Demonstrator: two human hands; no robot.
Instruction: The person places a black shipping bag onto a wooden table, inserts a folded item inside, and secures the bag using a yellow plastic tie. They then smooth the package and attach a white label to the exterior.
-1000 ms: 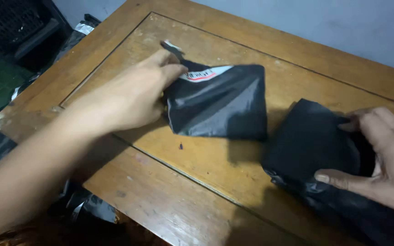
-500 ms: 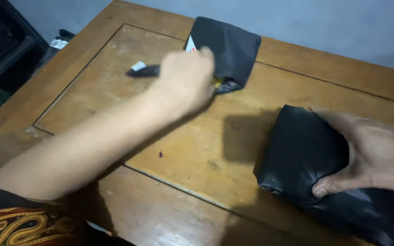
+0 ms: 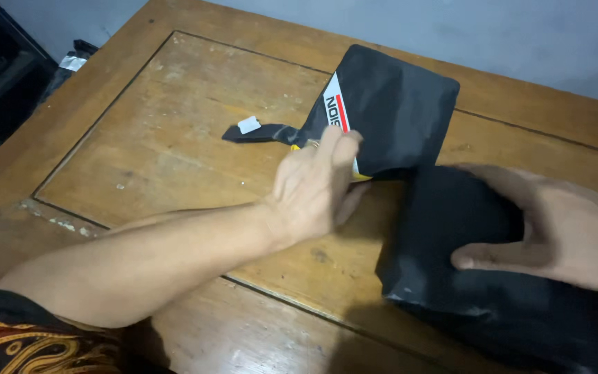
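My left hand (image 3: 320, 187) rests flat with its fingers on the near edge of the black parcel (image 3: 389, 104) at upper middle of the desk (image 3: 174, 138), gripping nothing, while my right hand (image 3: 562, 235) presses open on the second black parcel (image 3: 479, 291) at lower right, neither opened yet.

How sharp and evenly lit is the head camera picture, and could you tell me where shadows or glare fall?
Head view: mostly sharp, slight softness on the left hand; light is soft and dim, with a faint sheen on the near black packet under the right hand; the far black packet keeps readable folds; shadow darkens the wooden table at its near edge; no strong glare.
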